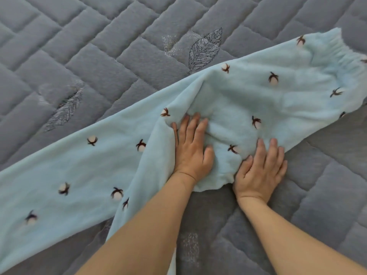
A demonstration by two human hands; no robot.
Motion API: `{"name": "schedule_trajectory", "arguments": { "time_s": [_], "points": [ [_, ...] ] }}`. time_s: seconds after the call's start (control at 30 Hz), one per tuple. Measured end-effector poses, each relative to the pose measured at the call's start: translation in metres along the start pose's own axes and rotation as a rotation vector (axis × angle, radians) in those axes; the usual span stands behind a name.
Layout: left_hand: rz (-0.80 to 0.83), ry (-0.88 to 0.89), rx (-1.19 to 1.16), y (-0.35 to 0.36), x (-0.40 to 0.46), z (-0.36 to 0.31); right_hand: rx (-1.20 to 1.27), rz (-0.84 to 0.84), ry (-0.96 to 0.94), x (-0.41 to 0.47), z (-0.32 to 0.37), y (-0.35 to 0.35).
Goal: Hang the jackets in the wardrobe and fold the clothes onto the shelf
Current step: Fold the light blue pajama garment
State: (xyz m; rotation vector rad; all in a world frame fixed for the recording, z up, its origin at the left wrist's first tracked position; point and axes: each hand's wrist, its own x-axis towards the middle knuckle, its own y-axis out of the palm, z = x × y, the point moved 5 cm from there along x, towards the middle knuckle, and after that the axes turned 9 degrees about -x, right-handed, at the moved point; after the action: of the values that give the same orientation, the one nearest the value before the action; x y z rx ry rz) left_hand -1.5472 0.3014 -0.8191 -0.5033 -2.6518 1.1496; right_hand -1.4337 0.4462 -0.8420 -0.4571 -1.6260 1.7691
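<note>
Garment: one pale blue fleece pair of trousers (pixel 248 92) dotted with small brown-and-white cotton-boll figures, lying across the bed from 8 o'clock to 2 o'clock, its gathered waistband at 2 o'clock.
Legs: two, one stretching flat to 8 o'clock, the other running down to 6 o'clock under my left forearm.
Left grip: my left hand (pixel 191 149) lies flat, fingers straight, pressing on the fleece at the centre, where the cloth bunches into folds.
Right grip: my right hand (pixel 262 169) is flat too, fingers spread, on the garment's near edge at 4 o'clock, partly on the bed.
Bed: one grey quilted cover (pixel 83 56) stitched in a brick pattern.
Embroidery: I count three leaves (pixel 204 50) on it clearly; a fourth at 6 o'clock is blurred.
</note>
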Motion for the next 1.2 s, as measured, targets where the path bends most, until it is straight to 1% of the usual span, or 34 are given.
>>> {"name": "schedule_trajectory", "arguments": {
  "time_s": [0.07,0.1,0.13,0.2,0.23,0.3,0.37,0.47,0.53,0.57,0.63,0.7,0.77,0.8,0.83,0.87,0.93,0.97,1.0,1.07,1.13,1.2],
  "points": [
    [0.049,0.005,-0.125,-0.011,-0.016,-0.001,-0.036,-0.02,0.001,-0.003,0.0,0.003],
    [0.073,0.021,-0.146,-0.02,-0.03,-0.005,-0.048,-0.038,0.001,-0.004,-0.001,0.004],
    [0.07,0.04,-0.101,-0.032,-0.049,-0.01,-0.053,-0.046,-0.002,-0.004,-0.002,0.004],
    [0.032,0.059,0.085,-0.061,-0.1,-0.011,-0.048,-0.033,-0.001,-0.003,-0.002,0.004],
    [0.068,0.038,0.173,-0.071,-0.129,-0.006,-0.05,-0.026,0.004,-0.003,-0.001,0.004],
    [0.223,-0.078,0.32,-0.085,-0.182,0.015,-0.049,-0.029,0.014,-0.004,-0.001,0.002],
    [0.333,-0.176,0.389,-0.089,-0.215,0.036,-0.046,-0.027,0.019,-0.004,0.0,0.002],
    [0.435,-0.248,0.394,-0.079,-0.223,0.047,-0.064,-0.017,0.005,-0.003,0.002,-0.001],
    [0.452,-0.266,0.445,-0.073,-0.217,0.042,-0.085,0.025,0.005,-0.002,0.002,-0.003],
    [0.497,-0.296,0.462,-0.071,-0.214,0.04,-0.103,0.048,0.002,-0.002,0.003,-0.004],
    [0.618,-0.372,0.422,-0.067,-0.214,0.043,-0.168,0.077,-0.006,-0.002,0.007,-0.009],
    [0.681,-0.378,0.355,-0.072,-0.215,0.045,-0.194,0.081,-0.036,-0.005,0.02,-0.026],
    [0.707,-0.349,0.196,-0.086,-0.219,0.049,-0.155,0.074,-0.186,-0.022,0.055,-0.051],
    [0.714,-0.341,0.086,-0.097,-0.222,0.051,-0.111,0.103,-0.254,-0.036,0.08,-0.063],
    [0.7,-0.34,-0.028,-0.109,-0.223,0.053,-0.05,0.187,-0.277,-0.049,0.107,-0.071],
    [0.66,-0.355,-0.136,-0.123,-0.224,0.056,0.016,0.343,-0.238,-0.061,0.132,-0.073],
    [0.535,-0.447,-0.27,-0.159,-0.227,0.068,0.127,0.728,-0.038,-0.085,0.168,-0.065],
    [0.485,-0.518,-0.295,-0.177,-0.229,0.077,0.172,0.832,0.036,-0.095,0.182,-0.066],
    [0.47,-0.588,-0.298,-0.194,-0.23,0.087,0.229,0.866,0.108,-0.099,0.193,-0.067],
    [0.445,-0.654,-0.235,-0.233,-0.221,0.108,0.391,0.844,0.242,-0.099,0.218,-0.073],
    [0.344,-0.614,-0.145,-0.281,-0.197,0.131,0.567,0.778,0.309,-0.095,0.253,-0.084],
    [0.225,-0.566,-0.046,-0.329,-0.168,0.159,0.692,0.745,0.297,-0.088,0.294,-0.093]
  ]
}}
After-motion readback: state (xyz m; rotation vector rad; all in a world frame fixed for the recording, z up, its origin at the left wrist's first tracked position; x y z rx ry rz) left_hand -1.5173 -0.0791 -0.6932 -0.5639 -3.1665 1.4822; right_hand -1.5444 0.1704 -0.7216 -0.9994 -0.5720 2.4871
